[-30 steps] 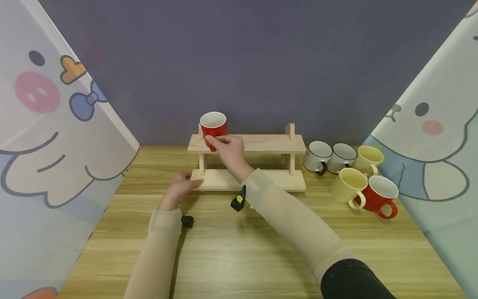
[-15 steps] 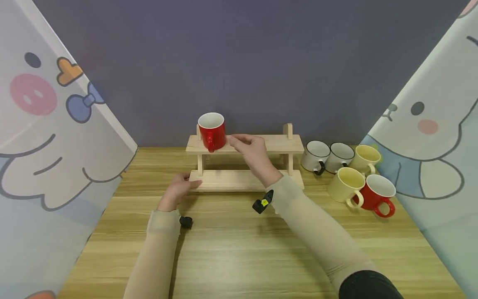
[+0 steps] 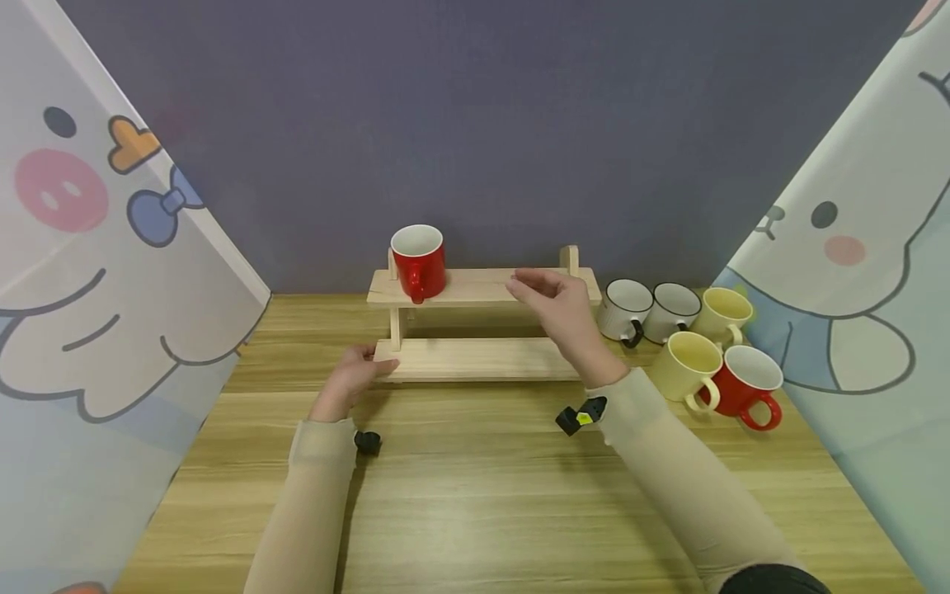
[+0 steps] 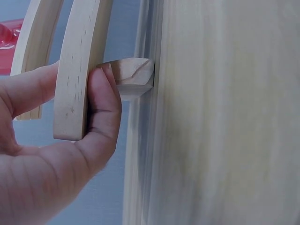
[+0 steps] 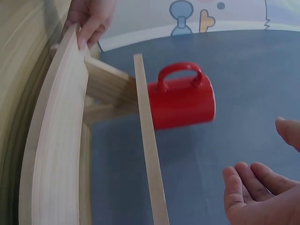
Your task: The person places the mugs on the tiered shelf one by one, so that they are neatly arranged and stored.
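A red mug (image 3: pixel 429 272) with a white inside stands upright on the left end of the upper board of a two-tier wooden display rack (image 3: pixel 475 360). Its handle faces the front. My left hand (image 3: pixel 347 381) grips the left end of the lower board; in the left wrist view the wood (image 4: pixel 71 93) lies between thumb and finger. Above the rack's right part hovers my right hand (image 3: pixel 570 323), holding nothing, its fingers loosely bent and the thumb apart from them. In the right wrist view the same mug (image 5: pixel 183 104) is well away from the right fingertips (image 5: pixel 229 174).
Right of the rack stand two white mugs with dark rims (image 3: pixel 622 312) (image 3: pixel 671 313), two yellow mugs (image 3: pixel 723 312) (image 3: pixel 683 371) and another red mug (image 3: pixel 731 392). A dark wall (image 3: pixel 475 124) rises behind the wooden table (image 3: pixel 460 495). Cartoon panels flank both sides.
My right hand has let go of the red mug on the upper board and moved right, away from it. The left hand keeps its grip on the rack.
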Tool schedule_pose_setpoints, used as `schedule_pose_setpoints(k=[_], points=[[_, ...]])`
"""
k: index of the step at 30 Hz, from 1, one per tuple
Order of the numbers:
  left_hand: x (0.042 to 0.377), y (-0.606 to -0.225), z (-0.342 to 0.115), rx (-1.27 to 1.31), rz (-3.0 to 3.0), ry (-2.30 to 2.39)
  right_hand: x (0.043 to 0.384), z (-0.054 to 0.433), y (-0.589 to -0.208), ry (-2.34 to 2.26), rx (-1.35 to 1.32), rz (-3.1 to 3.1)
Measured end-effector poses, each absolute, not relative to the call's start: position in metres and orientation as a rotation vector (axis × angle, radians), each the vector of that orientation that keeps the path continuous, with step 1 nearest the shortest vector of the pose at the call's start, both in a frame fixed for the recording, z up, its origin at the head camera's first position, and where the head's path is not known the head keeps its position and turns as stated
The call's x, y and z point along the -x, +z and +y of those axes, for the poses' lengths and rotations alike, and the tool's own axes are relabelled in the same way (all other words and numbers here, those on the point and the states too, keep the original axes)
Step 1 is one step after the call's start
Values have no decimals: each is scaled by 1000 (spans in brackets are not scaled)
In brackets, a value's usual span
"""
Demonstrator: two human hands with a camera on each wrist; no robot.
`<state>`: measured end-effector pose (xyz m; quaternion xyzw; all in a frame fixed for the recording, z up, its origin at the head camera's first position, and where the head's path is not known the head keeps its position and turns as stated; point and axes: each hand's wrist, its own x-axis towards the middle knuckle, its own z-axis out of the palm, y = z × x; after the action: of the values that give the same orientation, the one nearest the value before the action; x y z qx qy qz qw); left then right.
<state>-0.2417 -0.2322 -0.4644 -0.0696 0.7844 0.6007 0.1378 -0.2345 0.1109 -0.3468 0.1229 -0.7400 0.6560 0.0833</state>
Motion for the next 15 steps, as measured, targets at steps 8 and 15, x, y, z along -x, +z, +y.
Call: schedule_pose_setpoints(k=[8, 15], points=[[241, -463, -233, 223, 2238, 1742, 223, 147, -349, 1919, -313, -2211], [239, -463, -232, 228, 2247, 1744, 212, 180, -355, 1821, -249, -2286]])
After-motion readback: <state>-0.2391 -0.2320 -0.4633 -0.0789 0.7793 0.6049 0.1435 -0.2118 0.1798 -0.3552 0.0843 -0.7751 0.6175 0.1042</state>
